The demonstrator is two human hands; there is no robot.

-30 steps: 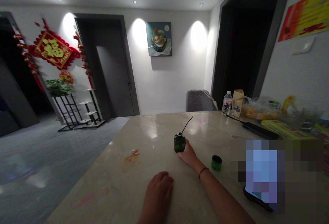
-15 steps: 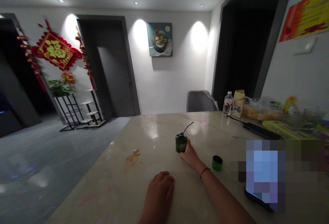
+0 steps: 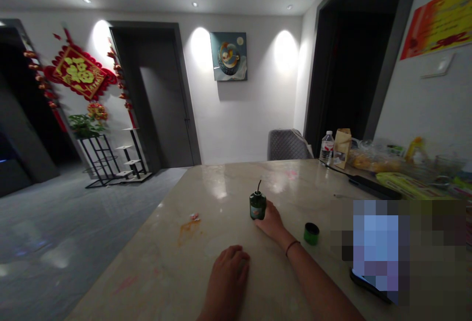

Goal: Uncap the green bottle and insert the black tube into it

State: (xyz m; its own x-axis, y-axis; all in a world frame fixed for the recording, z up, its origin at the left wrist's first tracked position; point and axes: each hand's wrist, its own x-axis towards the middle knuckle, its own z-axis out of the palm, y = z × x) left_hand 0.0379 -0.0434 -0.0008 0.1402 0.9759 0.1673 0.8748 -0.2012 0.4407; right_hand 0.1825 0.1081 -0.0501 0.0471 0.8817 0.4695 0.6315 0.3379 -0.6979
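Resting on the pale marble table (image 3: pixel 221 235) at the bottom centre of the frame, the left hand (image 3: pixel 226 274) was turned palm down, with its fingers loosely curled. Just above it and to the right, the right hand (image 3: pixel 271 221) was laid low on the table, with its fingers pressed together against the right side of a small dark green bottle (image 3: pixel 257 206). Whether the bottle was gripped could not be told, as the fingertips were hidden behind it. The bottle was standing upright near the middle of the frame, and a thin black rod (image 3: pixel 259 186) was seen rising from its top. A dark bracelet (image 3: pixel 292 248) was worn on the right wrist.

To the right, a green cap (image 3: pixel 311 233) was placed on the table, well clear of the right hand. A pixelated patch (image 3: pixel 376 247) covered the lower right, with a dark phone (image 3: pixel 368 284) partly showing beneath it. To the left, an orange stain (image 3: pixel 188 231) and a crumpled wrapper (image 3: pixel 194 217) were seen on the table.

At the far right end of the table, a black remote (image 3: pixel 374 187), a yellow-green package (image 3: pixel 405 186), a plastic bag of food (image 3: pixel 372 160), a paper bag (image 3: pixel 342 148) and a water bottle (image 3: pixel 326 148) were gathered. Beyond the table, a grey chair (image 3: pixel 287 145) was placed against the wall, below a framed painting (image 3: pixel 228 56).
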